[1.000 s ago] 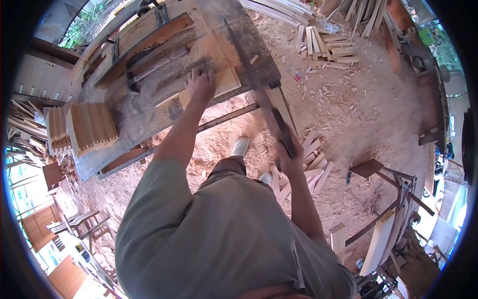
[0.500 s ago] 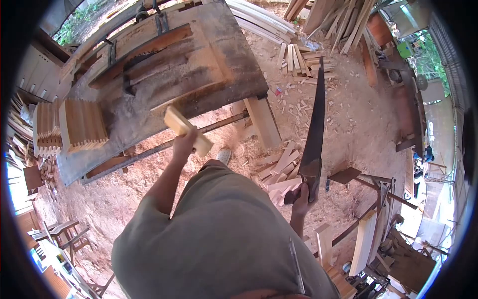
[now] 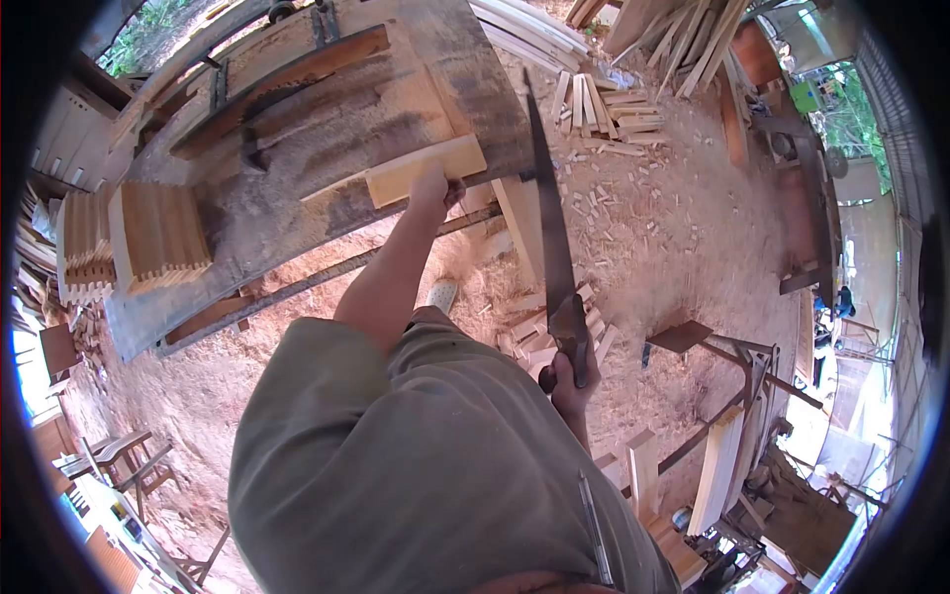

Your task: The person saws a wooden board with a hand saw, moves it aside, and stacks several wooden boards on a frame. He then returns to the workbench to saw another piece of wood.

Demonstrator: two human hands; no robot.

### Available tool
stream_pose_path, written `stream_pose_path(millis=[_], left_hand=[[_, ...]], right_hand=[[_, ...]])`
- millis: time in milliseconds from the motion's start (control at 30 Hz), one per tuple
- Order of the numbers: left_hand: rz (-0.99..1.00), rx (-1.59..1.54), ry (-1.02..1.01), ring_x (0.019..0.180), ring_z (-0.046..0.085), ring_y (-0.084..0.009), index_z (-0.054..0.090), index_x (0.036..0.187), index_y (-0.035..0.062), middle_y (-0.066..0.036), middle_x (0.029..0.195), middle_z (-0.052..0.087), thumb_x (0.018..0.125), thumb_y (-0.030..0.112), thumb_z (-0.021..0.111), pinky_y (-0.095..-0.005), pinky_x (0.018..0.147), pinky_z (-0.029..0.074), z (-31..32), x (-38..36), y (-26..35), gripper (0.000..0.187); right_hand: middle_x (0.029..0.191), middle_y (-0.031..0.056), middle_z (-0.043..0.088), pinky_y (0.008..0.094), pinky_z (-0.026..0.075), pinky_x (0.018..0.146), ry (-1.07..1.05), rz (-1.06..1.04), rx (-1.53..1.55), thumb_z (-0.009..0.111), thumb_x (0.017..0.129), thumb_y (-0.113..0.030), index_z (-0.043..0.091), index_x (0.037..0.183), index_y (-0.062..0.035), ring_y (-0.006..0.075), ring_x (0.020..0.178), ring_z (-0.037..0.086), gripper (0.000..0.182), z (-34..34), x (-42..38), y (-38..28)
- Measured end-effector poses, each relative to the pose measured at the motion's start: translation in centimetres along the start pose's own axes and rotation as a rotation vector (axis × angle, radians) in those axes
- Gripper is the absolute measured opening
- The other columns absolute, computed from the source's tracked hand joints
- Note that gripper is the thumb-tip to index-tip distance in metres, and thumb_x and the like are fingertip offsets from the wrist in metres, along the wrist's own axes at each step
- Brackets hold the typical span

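Note:
My left hand (image 3: 435,195) is closed on the near edge of a short pale wooden board (image 3: 411,174), which lies at the near right edge of the workbench (image 3: 327,134). A handsaw (image 3: 554,233) is in my right hand (image 3: 572,388), fingers wrapped round its dark handle. Its long dark blade points away from me, past the bench's right corner, to the right of the board. The underside of the board and my left thumb are hidden.
Two stacks of notched boards (image 3: 158,236) stand at the bench's left end. A long wooden piece (image 3: 287,89) lies across the bench top. Offcuts (image 3: 604,109) and chips litter the floor to the right. A metal-legged stand (image 3: 737,371) is at my right.
My left hand has carried the board forward and right onto the bench edge, turning it. My right hand has swung the saw leftward, closer to the bench.

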State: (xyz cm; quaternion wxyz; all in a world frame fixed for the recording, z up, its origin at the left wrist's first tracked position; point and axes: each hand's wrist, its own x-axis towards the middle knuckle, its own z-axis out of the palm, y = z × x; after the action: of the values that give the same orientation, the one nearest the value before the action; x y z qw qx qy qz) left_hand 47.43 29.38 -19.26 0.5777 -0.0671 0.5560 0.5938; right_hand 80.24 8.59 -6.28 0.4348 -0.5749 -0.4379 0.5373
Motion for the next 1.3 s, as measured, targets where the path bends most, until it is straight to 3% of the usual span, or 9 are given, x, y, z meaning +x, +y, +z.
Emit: stream_pose_path(millis=[133, 433, 500, 567, 667, 767, 933, 1167, 1300], left_hand=[[0.013, -0.049, 0.039, 0.063, 0.061, -0.0219, 0.056, 0.096, 0.0005, -0.011, 0.073, 0.058, 0.102, 0.038, 0.044, -0.0343, 0.056, 0.057, -0.3, -0.9, -0.4, 0.039], [-0.016, 0.042, 0.067, 0.061, 0.062, -0.0227, 0.054, 0.093, 0.0030, -0.012, 0.074, 0.060, 0.102, 0.036, 0.047, -0.0299, 0.052, 0.054, -0.4, -3.0, 1.5, 0.035], [-0.074, 0.248, 0.049, 0.063, 0.062, -0.0217, 0.058, 0.089, 0.0019, -0.013, 0.071, 0.061, 0.101, 0.045, 0.044, -0.0319, 0.054, 0.053, -0.6, -2.9, 3.7, 0.046], [0.488, 1.060, 0.052, 0.071, 0.067, -0.0263, 0.066, 0.087, -0.0021, -0.017, 0.074, 0.067, 0.098, 0.056, 0.041, -0.0385, 0.064, 0.055, -0.7, -1.7, 5.0, 0.064], [0.840, 1.480, 0.394, 0.082, 0.070, -0.0315, 0.073, 0.087, -0.0005, -0.022, 0.085, 0.071, 0.093, 0.066, 0.037, -0.0426, 0.075, 0.054, 0.8, 1.1, 5.9, 0.076], [0.711, 1.641, 0.432, 0.092, 0.069, -0.0369, 0.075, 0.093, 0.0039, -0.025, 0.093, 0.070, 0.088, 0.071, 0.041, -0.0457, 0.080, 0.053, 2.0, -0.4, 6.0, 0.076], [0.672, 1.714, 0.556, 0.100, 0.069, -0.0304, 0.074, 0.098, 0.0029, -0.018, 0.103, 0.072, 0.075, 0.083, 0.049, -0.0400, 0.083, 0.054, 2.2, 0.2, 6.0, 0.087], [0.685, 1.622, 0.602, 0.104, 0.066, -0.0348, 0.074, 0.093, 0.0002, -0.022, 0.105, 0.070, 0.084, 0.068, 0.051, -0.0450, 0.088, 0.052, 4.2, -2.9, 6.6, 0.073], [0.785, 1.544, 0.617, 0.099, 0.067, -0.0372, 0.074, 0.093, -0.0012, -0.024, 0.098, 0.070, 0.075, 0.077, 0.056, -0.0450, 0.087, 0.053, 3.4, -2.0, 6.5, 0.082]], right_hand=[[0.106, 0.0100, 0.067, 0.0275, 0.050, 0.082, -0.064, -0.027, -0.134, 0.065, 0.084, -0.004, 0.046, 0.137, 0.0094, 0.0137, 0.092, 0.063, 0.058, -0.3, 0.1, 2.1], [0.110, 0.0163, 0.068, 0.0305, 0.050, 0.088, -0.215, -0.046, -0.268, 0.065, 0.084, -0.006, 0.044, 0.137, 0.0101, 0.0191, 0.102, 0.065, 0.059, 0.3, 1.1, -1.0], [0.110, 0.0169, 0.068, 0.0305, 0.051, 0.088, -0.251, -0.101, -0.333, 0.064, 0.084, -0.006, 0.044, 0.137, 0.0097, 0.0195, 0.103, 0.065, 0.059, 0.3, 2.1, -1.4], [0.111, 0.0187, 0.068, 0.0308, 0.051, 0.088, -0.277, -0.214, -0.377, 0.064, 0.085, -0.006, 0.044, 0.138, 0.0087, 0.0214, 0.104, 0.066, 0.058, 0.2, 2.5, -0.8], [0.113, 0.0202, 0.067, 0.0315, 0.051, 0.088, -0.349, -0.206, -0.334, 0.063, 0.086, -0.006, 0.043, 0.139, 0.0078, 0.0230, 0.104, 0.067, 0.058, 0.6, 4.3, -0.6], [0.116, 0.0216, 0.066, 0.0323, 0.052, 0.087, -0.392, -0.207, -0.398, 0.064, 0.086, -0.006, 0.041, 0.140, 0.0080, 0.0242, 0.105, 0.067, 0.060, 1.7, 5.5, -2.3], [0.115, 0.0236, 0.066, 0.0325, 0.053, 0.084, -0.378, -0.147, -0.326, 0.063, 0.088, -0.004, 0.040, 0.141, 0.0074, 0.0251, 0.103, 0.068, 0.059, 0.9, 4.1, -1.3], [0.115, 0.0236, 0.066, 0.0309, 0.053, 0.083, -0.332, -0.327, -0.371, 0.065, 0.088, -0.005, 0.040, 0.140, 0.0082, 0.0243, 0.103, 0.068, 0.059, 1.0, 3.2, 0.1], [0.115, 0.0228, 0.066, 0.0304, 0.053, 0.083, -0.335, -0.190, -0.269, 0.065, 0.088, -0.004, 0.041, 0.139, 0.0084, 0.0228, 0.103, 0.068, 0.058, 0.9, 2.4, 0.1]])
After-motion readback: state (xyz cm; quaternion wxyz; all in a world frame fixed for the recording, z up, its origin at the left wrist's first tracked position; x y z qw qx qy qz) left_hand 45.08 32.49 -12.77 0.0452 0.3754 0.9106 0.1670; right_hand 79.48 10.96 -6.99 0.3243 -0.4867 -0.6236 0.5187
